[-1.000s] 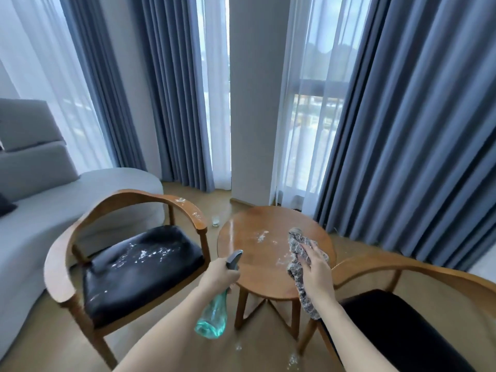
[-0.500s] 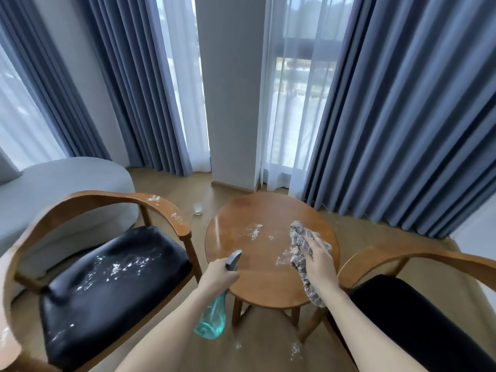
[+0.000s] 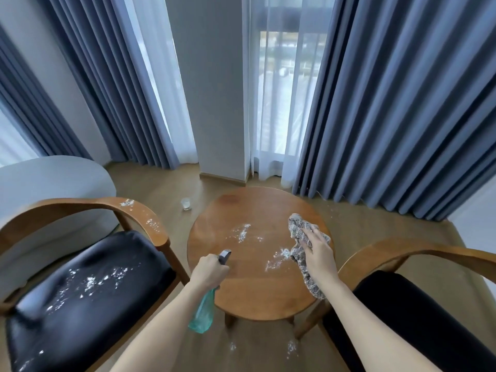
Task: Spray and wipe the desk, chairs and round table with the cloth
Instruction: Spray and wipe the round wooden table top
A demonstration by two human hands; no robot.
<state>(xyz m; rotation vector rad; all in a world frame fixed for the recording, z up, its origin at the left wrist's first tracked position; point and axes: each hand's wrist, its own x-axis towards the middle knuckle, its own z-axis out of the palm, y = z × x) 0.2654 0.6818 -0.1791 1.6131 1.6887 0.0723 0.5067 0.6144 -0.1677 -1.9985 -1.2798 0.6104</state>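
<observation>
The round table (image 3: 257, 291) stands in front of me on a wood floor (image 3: 166, 183), white foam (image 3: 243, 232) flecked near its centre and at about four o'clock, with blue curtains (image 3: 389, 103) behind at twelve and a foam-spattered chair (image 3: 88, 285) at nine, another chair (image 3: 418, 304) at three. My right hand (image 3: 318, 253) lies flat, fingers spread, pressing the cloth (image 3: 302, 248) onto the table's three-o'clock side, the cloth trailing off the near rim toward five. My left hand (image 3: 208, 272) is curled tight round the neck of the spray bottle (image 3: 204, 310) at the seven-o'clock rim, nozzle aimed at twelve, green body hanging below my fist.
</observation>
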